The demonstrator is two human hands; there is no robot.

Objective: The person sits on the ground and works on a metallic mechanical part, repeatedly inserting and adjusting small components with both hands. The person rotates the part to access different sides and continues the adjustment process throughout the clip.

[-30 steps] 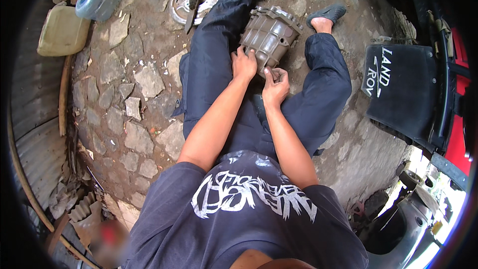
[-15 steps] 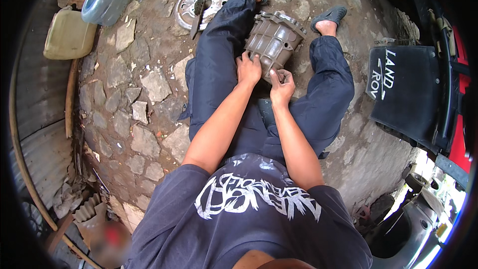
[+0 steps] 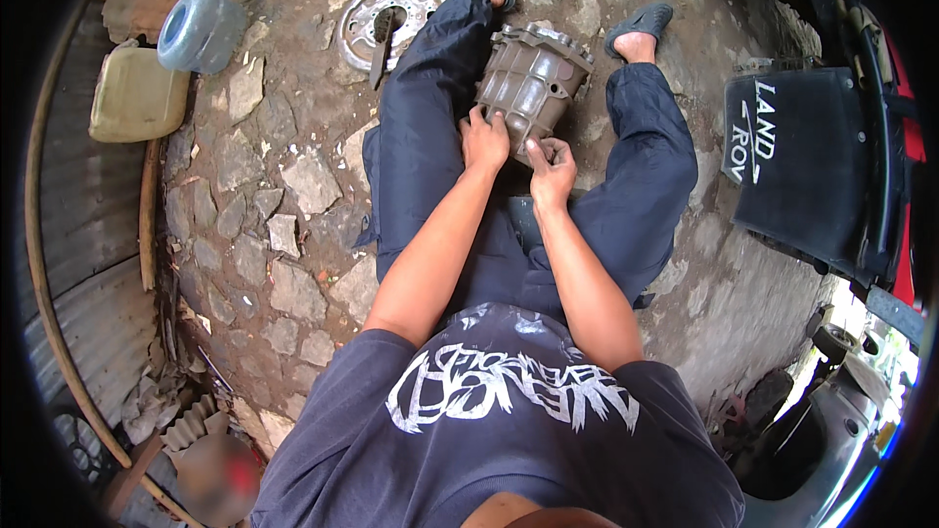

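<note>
2 bare hands, both at the near end of 1 grey-brown metal casing [image 3: 533, 78], ribbed, lying on the ground btwn the legs, just ahead of both. L hand [image 3: 484, 144]: thumb & fingers slightly apart, tips on casing's near-left edge; can't tell if clamped. R hand [image 3: 553, 174]: just right of L hand & a bit nearer the body, fingers curled, thumb up by the casing's near edge; can't tell if it pinches anything. Gap btwn hands is small; casing's bolt-lug rim faces away, at the far end from both.

Dark trousers [image 3: 646, 166], 1 pr: one leg close left of L hand, so little side room there; other leg right of R hand, w/ a strip of stone ground [image 3: 313, 184] btwn it & casing. 2 grey clogs [image 3: 641, 27]: one ahead of L hand, one ahead-right of R hand, both past casing's near end.

Ahead-left of L hand, beyond the leg: 1 round metal plate [image 3: 423, 2] w/ center hole, 1 flat dark bar [image 3: 379, 64] overlapping its near edge. Farther left: 1 clear-blue jug [image 3: 210, 31] & 1 yellowish jerrycan [image 3: 142, 98], side by side. Wide stretch of stones btwn L hand & corrugated wall [image 3: 83, 225], far left. Well right of R hand: 1 black panel [image 3: 807, 171].
</note>
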